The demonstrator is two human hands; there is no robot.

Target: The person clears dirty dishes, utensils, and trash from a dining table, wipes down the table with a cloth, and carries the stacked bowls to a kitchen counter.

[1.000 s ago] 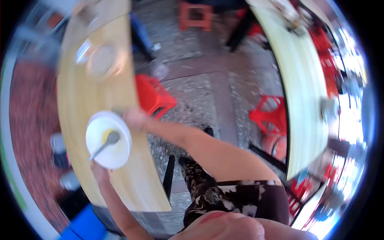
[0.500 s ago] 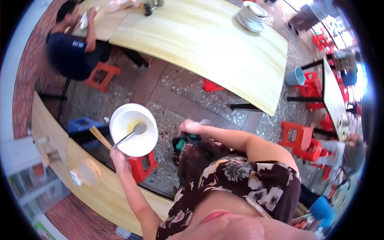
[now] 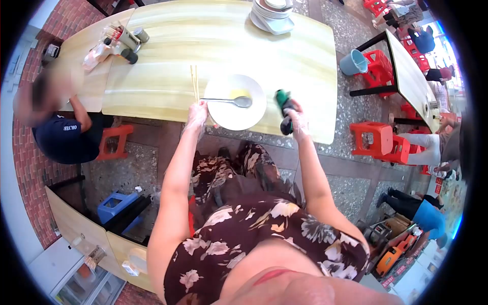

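Observation:
My left hand [image 3: 197,116], in a clear glove, is closed at the left rim of a large white bowl [image 3: 229,118]. It also grips a metal spoon [image 3: 216,100] and a pair of wooden chopsticks [image 3: 194,84]. The spoon's head rests in the bowl by a little yellowish liquid. My right hand [image 3: 299,117], gloved too, is closed around a bunched dark cloth with green patches [image 3: 282,97]. Both hands are over the near edge of the pale wooden table [image 3: 168,61]; whether the bowl or cloth touches it I cannot tell.
Stacked white plates [image 3: 272,23] stand at the table's far side. Chopsticks in a holder [image 3: 122,36] are at the far left, near a seated person [image 3: 63,127]. Red stools [image 3: 371,137] and a blue bucket [image 3: 353,63] are to the right. Another table [image 3: 96,246] lies behind left.
My view has turned toward the table. The bowl, spoon and chopsticks have moved from above the floor to the table's edge. My right hand has lifted the cloth forward over the table.

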